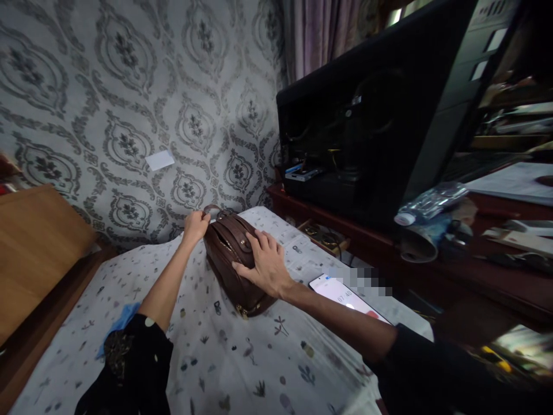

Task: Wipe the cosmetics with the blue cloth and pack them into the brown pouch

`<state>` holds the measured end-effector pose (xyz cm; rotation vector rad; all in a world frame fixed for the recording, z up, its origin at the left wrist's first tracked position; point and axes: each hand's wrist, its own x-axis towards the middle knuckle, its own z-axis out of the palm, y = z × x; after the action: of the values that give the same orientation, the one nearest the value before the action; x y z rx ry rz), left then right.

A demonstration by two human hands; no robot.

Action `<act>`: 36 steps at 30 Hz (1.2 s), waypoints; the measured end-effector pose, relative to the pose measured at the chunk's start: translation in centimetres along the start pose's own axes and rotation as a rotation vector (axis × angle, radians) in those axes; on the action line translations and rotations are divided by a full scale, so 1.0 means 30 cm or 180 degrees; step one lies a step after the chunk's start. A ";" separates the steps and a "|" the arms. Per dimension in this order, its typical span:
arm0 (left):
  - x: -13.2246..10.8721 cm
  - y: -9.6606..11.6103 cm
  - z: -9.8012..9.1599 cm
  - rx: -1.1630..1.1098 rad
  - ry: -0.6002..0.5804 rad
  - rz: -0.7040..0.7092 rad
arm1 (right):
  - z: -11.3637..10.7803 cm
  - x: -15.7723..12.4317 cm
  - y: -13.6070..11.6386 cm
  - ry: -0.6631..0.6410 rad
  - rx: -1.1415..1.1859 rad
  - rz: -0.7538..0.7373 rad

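A dark brown leather bag (228,262) with zips lies on a white patterned cloth (207,351). My left hand (196,225) is closed at the far left end of the bag, its fingers pinched by the looped strap. My right hand (265,262) rests on the bag's right side with its fingers spread and the thumb pointing left across the leather. A zip opening shows on top, between the two hands; the inside of the bag cannot be seen.
Right of the bag lies a lit phone (341,297). Beyond it are a dark cabinet (345,127), an open drawer (322,233) and a plastic bottle (432,202) on a dark red surface. A wooden board (38,248) stands at left, before a patterned wall (129,104).
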<state>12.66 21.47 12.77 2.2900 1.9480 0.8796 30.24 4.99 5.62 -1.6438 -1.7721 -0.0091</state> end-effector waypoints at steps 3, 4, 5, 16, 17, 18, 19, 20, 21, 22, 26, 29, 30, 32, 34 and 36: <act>-0.013 0.003 -0.004 0.0005 -0.0017 0.0058 | 0.006 0.001 0.002 0.0032 -0.0027 -0.0018; -0.017 0.004 -0.006 -0.0012 -0.0036 0.0086 | 0.006 0.001 0.002 0.0030 -0.0035 -0.0014; -0.019 0.004 -0.007 -0.0034 -0.0061 0.0117 | 0.005 0.002 0.001 0.0022 -0.0041 -0.0008; 0.103 0.106 0.054 -0.0205 -0.0465 0.0203 | -0.017 -0.007 0.000 0.0080 -0.0168 -0.0166; 0.117 0.119 0.071 -0.0225 -0.0514 0.0172 | -0.019 -0.009 -0.002 0.0104 -0.0208 -0.0212; 0.129 0.130 0.087 -0.0237 -0.0537 0.0124 | -0.021 -0.011 -0.004 0.0116 -0.0236 -0.0241; 0.138 0.138 0.102 -0.0242 -0.0532 0.0064 | -0.021 -0.012 -0.006 0.0120 -0.0249 -0.0248; 0.144 0.145 0.114 -0.0241 -0.0500 -0.0001 | -0.020 -0.014 -0.007 0.0121 -0.0254 -0.0237; 0.148 0.149 0.122 -0.0239 -0.0450 -0.0064 | -0.018 -0.015 -0.008 0.0122 -0.0255 -0.0223; 0.150 0.151 0.129 -0.0239 -0.0394 -0.0118 | -0.015 -0.016 -0.008 0.0127 -0.0253 -0.0218; 0.144 0.149 0.135 -0.0296 -0.0168 -0.0275 | -0.003 -0.019 -0.003 0.0187 -0.0242 -0.0305; 0.129 0.144 0.132 -0.0436 -0.0061 -0.0269 | -0.003 -0.019 -0.001 0.0178 -0.0244 -0.0343; 0.122 0.143 0.131 -0.0501 -0.0035 -0.0229 | -0.005 -0.019 -0.002 0.0156 -0.0241 -0.0339; 0.104 0.143 0.127 -0.0644 -0.0001 -0.0097 | -0.010 -0.018 -0.005 0.0102 -0.0224 -0.0317; 0.082 0.144 0.123 -0.0780 -0.0001 0.0088 | -0.013 -0.017 -0.009 0.0061 -0.0204 -0.0299; 0.058 0.147 0.114 -0.0884 -0.0055 0.0308 | -0.013 -0.016 -0.010 0.0063 -0.0198 -0.0297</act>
<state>18.20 23.23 12.16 2.2347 1.6016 1.0590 30.13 4.32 5.81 -1.5974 -1.8487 -0.1240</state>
